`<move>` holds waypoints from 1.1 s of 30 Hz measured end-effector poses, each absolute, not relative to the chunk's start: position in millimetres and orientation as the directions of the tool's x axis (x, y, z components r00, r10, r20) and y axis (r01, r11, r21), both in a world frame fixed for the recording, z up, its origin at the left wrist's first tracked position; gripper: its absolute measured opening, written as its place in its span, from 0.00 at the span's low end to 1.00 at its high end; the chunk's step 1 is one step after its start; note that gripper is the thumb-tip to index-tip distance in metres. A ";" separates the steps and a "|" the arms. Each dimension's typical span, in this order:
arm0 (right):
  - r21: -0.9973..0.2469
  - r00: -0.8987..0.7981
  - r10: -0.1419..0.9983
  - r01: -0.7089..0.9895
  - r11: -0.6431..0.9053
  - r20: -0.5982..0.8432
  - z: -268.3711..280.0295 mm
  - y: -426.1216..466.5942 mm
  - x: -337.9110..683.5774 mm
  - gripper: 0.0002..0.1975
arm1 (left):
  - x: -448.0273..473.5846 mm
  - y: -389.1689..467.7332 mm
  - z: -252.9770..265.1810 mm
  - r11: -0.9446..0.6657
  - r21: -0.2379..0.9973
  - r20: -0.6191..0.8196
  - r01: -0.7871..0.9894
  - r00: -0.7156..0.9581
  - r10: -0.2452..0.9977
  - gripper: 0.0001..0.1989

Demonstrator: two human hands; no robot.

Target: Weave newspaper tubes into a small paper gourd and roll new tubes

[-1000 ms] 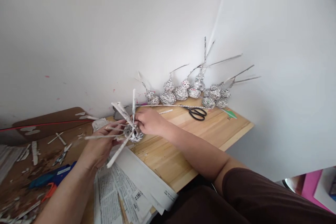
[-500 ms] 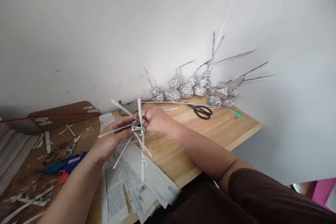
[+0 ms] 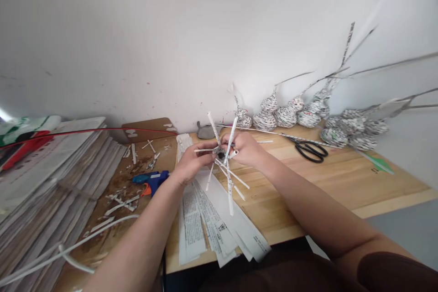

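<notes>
Both my hands hold a small woven piece (image 3: 221, 153) made of rolled newspaper tubes, with several tube ends sticking out like spokes, above the wooden table (image 3: 325, 178). My left hand (image 3: 191, 164) pinches it from the left. My right hand (image 3: 244, 148) grips it from the right. One long tube (image 3: 230, 191) hangs down over cut newspaper strips (image 3: 212, 219).
Several finished woven newspaper gourds (image 3: 290, 116) with long stems line the wall. Black scissors (image 3: 311, 150) lie before them. A blue glue gun (image 3: 150, 180) rests on a brown mat with paper scraps. Stacked newspapers (image 3: 44, 182) sit at left; a red cable (image 3: 85, 131) crosses above.
My head has turned left, so the newspaper stack came into view and the gourds slid right. My hands have turned the woven piece and closed in on it from both sides.
</notes>
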State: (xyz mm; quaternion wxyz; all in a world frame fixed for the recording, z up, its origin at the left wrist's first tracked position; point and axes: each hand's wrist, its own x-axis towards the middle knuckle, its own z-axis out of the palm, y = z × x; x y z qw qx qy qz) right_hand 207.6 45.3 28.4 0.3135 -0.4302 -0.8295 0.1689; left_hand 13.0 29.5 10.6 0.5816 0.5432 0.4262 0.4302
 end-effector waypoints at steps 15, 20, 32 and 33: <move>-0.425 -0.509 0.633 0.473 0.771 0.583 27.5 41.6 203.1 0.04 | 21.6 17.9 15.1 -0.273 0.808 0.272 0.522 0.079 0.959 0.09; -0.456 -0.460 0.685 0.518 0.724 0.565 30.1 38.3 199.5 0.04 | 22.0 13.9 18.9 -0.337 0.769 0.317 0.543 0.134 0.939 0.09; -0.494 -0.458 0.687 0.479 0.726 0.564 32.2 38.1 201.3 0.04 | 26.9 14.5 11.1 -0.361 0.807 0.367 0.468 0.083 0.927 0.10; -0.463 -0.465 0.653 0.465 0.755 0.598 31.9 38.1 200.7 0.04 | 26.4 14.7 10.9 -0.345 0.820 0.354 0.456 0.070 0.933 0.11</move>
